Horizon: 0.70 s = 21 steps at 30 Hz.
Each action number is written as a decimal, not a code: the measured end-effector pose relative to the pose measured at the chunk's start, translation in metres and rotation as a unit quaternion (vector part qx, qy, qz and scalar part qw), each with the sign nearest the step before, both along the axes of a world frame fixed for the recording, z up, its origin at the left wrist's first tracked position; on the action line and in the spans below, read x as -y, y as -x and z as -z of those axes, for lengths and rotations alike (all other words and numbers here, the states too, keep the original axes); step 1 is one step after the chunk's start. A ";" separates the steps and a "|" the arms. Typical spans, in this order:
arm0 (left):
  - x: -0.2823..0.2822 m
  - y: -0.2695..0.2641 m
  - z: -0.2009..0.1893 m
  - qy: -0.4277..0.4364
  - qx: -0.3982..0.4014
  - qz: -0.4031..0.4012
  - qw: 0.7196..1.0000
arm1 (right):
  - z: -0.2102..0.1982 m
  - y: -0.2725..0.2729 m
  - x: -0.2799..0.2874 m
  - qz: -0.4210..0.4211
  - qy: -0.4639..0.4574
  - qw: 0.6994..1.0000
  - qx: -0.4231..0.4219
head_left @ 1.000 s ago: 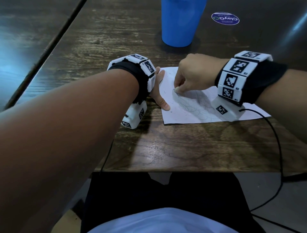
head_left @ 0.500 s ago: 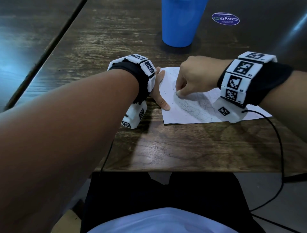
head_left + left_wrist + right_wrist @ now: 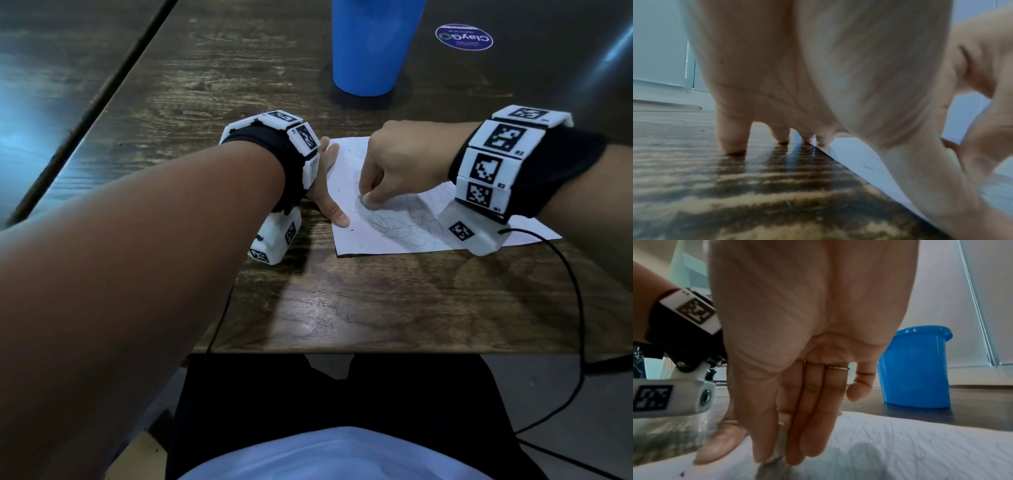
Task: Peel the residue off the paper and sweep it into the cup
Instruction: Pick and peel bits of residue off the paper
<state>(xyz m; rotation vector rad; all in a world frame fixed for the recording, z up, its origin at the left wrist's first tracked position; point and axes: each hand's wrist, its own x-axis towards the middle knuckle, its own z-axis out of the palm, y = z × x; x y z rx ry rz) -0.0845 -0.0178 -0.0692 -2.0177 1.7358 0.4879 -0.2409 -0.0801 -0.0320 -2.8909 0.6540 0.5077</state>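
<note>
If your right hand [image 3: 400, 164], its grip pinching a small eraser [image 3: 780, 444], rubs too hard, the paper [image 3: 383, 240] could crease or slip from under your flat, open left hand [image 3: 325, 192], scattering crumbs away from the cup [image 3: 371, 44] at 12 o'clock.

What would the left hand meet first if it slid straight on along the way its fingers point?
The left hand points away across the table. The way looks free; the cup seems to stand off to the right, though depth is unclear.
</note>
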 end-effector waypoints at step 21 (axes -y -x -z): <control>0.001 -0.005 0.004 -0.011 -0.016 -0.007 1.000 | 0.000 -0.004 0.010 0.023 0.039 0.999 0.028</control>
